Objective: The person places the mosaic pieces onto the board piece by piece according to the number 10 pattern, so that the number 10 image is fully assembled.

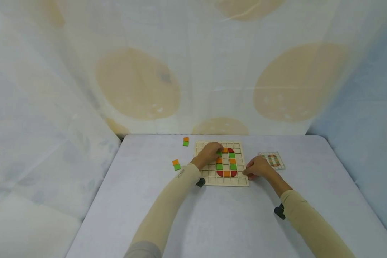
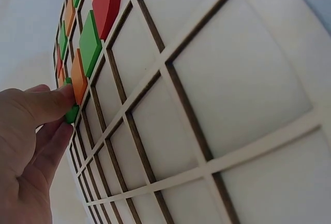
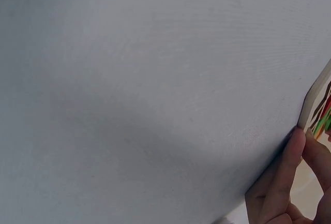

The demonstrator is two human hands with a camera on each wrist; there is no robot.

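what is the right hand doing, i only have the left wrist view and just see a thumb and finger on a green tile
Observer: The right hand rests at the right edge of the grid board, fingers against its side.
Operator: any loose tiles off the board
Observer: Yes, two orange-and-green pairs on the table left of the board: the near pair and the far pair.
Operator: anything else out there
Observer: A small pattern card lies right of the board, beyond the right hand.
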